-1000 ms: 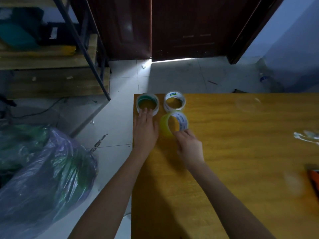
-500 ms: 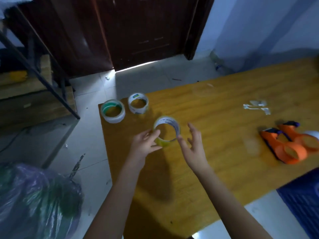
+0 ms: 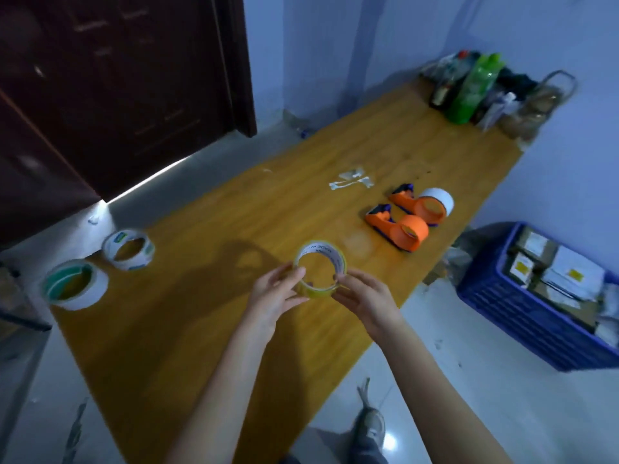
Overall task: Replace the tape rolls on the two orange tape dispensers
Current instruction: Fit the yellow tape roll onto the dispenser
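A yellowish clear tape roll (image 3: 321,262) is held upright above the wooden table (image 3: 187,316), gripped between my left hand (image 3: 278,296) and my right hand (image 3: 365,296). Two orange tape dispensers lie to the right: the nearer one (image 3: 398,231) has an empty orange hub, the farther one (image 3: 420,207) has a white roll core (image 3: 440,199) beside or on it. Two more tape rolls rest at the table's left end: one with a green core (image 3: 75,284) and a clear one with a white core (image 3: 129,249).
Torn tape scraps (image 3: 350,180) lie behind the dispensers. Bottles and bags (image 3: 475,88) crowd the table's far end. A blue crate (image 3: 522,306) of boxes stands on the floor to the right. A dark door (image 3: 110,88) is behind the table.
The view has swung right, bringing the dispensers and crate into sight. The yellowish roll left the table's corner and now both hands hold it, nearer the dispensers.
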Tool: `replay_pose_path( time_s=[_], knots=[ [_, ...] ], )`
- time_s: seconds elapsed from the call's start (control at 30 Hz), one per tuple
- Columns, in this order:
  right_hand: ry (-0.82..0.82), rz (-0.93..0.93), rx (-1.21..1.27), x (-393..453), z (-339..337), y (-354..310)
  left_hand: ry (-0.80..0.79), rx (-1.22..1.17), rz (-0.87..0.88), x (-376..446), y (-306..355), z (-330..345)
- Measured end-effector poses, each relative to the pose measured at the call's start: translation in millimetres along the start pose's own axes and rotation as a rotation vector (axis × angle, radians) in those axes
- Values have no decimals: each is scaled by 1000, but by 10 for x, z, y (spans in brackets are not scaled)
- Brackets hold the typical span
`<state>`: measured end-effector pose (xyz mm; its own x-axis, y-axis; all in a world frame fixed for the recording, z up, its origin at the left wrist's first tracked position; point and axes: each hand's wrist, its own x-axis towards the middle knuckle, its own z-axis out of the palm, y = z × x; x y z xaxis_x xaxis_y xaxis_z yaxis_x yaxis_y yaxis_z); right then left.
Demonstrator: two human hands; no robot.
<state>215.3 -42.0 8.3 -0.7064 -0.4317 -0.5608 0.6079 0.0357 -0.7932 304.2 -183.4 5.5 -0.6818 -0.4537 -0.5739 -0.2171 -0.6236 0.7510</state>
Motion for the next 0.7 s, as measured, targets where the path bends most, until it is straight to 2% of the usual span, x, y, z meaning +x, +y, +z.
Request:
replay_pose_path(
  time_s=[0.13,0.43,0.7],
  knots=[
    [23,-4,133,50,-517,-168,-43,50,17,76,-115,568],
    [54,-39,129,272,-1734,-708,-38,24,-50,320,-502,1901],
    [-31,-14,66,630,-2169,-1168,12,1,-35,487,-488,2468]
  ],
)
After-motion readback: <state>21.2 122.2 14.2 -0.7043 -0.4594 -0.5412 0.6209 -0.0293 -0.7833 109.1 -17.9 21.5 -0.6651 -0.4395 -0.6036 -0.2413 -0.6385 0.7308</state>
